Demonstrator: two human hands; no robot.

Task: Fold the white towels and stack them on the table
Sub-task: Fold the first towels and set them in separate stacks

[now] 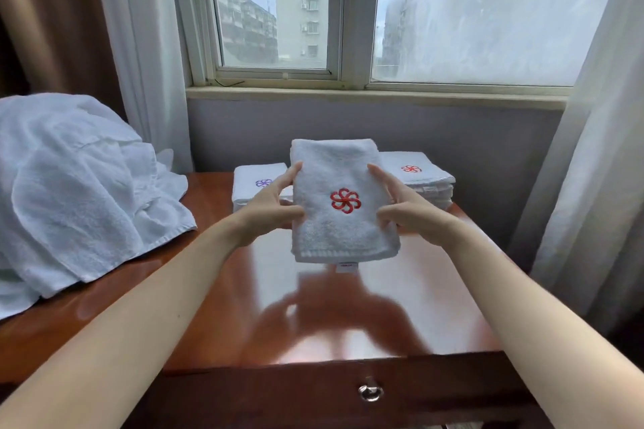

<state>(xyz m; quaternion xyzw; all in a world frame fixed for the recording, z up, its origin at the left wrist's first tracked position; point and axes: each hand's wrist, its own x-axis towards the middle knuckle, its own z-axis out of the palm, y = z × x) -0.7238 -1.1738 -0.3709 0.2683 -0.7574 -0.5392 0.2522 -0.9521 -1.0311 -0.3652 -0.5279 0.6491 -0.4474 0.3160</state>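
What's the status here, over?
Left hand and right hand grip folded towel, held above table. Red-logo stack behind right, purple-logo stack behind left. Unfolded pile far left, nothing blocking.

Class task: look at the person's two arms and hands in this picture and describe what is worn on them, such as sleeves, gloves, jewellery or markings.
Nothing worn shows. The left hand and right hand are bare, with no gloves or rings. The left forearm and right forearm are bare to the picture's edge: no sleeve, watch, bracelet or tattoo.

Bare forearms (slim at the wrists) end in a left hand and right hand.
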